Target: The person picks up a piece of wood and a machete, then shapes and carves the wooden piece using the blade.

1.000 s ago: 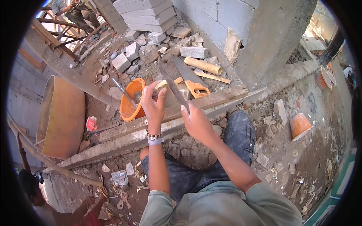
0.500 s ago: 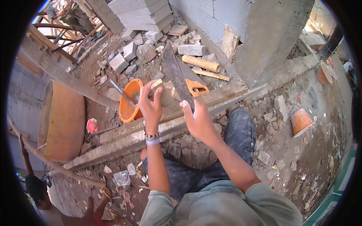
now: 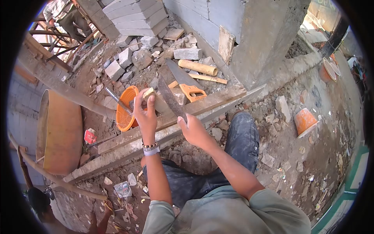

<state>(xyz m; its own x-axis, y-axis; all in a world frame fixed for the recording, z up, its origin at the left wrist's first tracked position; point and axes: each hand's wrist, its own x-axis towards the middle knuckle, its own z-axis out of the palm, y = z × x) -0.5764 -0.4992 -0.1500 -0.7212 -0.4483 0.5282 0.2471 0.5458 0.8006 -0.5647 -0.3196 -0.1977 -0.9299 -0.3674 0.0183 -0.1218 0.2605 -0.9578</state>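
The left grip pinches a pale piece between thumb and fingers; the right grip is closed round the lower end of a blade. Over the last half second the blade has leaned further left and shows less of its face, so it appears angled for the piece; contact can't be told. Beyond lie the saw, bucket and plank, then bamboo among rubble.

Near the curved sheet lies, perhaps, a red packet.
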